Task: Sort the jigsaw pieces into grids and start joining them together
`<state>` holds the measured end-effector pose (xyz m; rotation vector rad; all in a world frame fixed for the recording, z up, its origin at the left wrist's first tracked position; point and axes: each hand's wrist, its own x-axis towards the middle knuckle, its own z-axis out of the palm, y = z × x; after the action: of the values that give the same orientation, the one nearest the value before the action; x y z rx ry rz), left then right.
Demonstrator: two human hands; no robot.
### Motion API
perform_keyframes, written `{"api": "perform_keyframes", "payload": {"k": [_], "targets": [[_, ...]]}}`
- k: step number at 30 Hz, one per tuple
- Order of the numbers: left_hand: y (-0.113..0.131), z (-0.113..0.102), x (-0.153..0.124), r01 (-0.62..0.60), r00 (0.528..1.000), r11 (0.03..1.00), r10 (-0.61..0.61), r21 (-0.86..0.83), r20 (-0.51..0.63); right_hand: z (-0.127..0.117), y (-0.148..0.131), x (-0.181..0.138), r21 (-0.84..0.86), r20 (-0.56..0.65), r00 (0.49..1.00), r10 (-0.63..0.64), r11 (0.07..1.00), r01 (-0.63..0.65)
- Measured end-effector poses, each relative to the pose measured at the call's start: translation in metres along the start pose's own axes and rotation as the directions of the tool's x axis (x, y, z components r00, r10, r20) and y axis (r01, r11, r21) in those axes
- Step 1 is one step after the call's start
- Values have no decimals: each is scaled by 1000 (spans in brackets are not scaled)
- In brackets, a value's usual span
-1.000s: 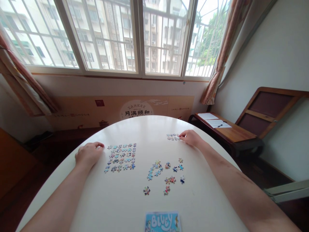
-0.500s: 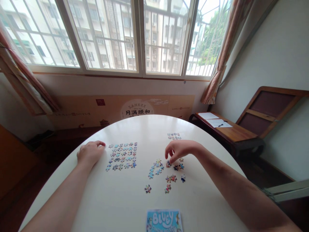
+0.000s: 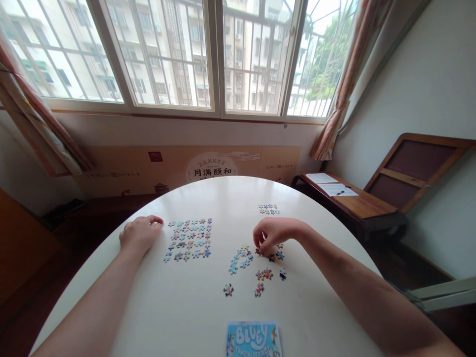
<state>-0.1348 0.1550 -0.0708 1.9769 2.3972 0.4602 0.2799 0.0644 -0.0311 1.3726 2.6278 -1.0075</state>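
Observation:
My right hand (image 3: 274,235) reaches down among the loose jigsaw pieces, its thumb and fingers closed on a puzzle piece (image 3: 258,251) at the table surface. Fingertips partly cover that piece. Just left of it lies a cluster of joined light-blue pieces (image 3: 244,254). Dark and blue pieces (image 3: 279,255) lie by the right palm. My left hand (image 3: 140,233) rests on the table with loosely bent fingers apart and nothing in them. Beside its fingertips are several rows of separate pieces (image 3: 190,236).
Two short rows of pieces (image 3: 269,208) lie beyond my right hand. Nearer me are joined reddish pieces (image 3: 264,273), a lone piece (image 3: 228,290) and a blue Bluey picture card (image 3: 253,338). All are on the round white table (image 3: 178,307). A wooden chair (image 3: 386,208) holds papers at right.
My right fingers have shifted very slightly at the puzzle piece, which is now more covered by them. My left hand stays in place.

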Motion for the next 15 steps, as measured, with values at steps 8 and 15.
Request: {"api": "perform_keyframes", "payload": {"k": [8, 15], "targets": [[2, -3, -1, 19, 999, 1000, -19, 19, 27, -8, 34, -4, 418, 34, 988, 149, 896, -150], [2, -3, -2, 8, 1000, 1000, -8, -4, 4, -10, 53, -4, 390, -119, 941, 316, 887, -249]]}}
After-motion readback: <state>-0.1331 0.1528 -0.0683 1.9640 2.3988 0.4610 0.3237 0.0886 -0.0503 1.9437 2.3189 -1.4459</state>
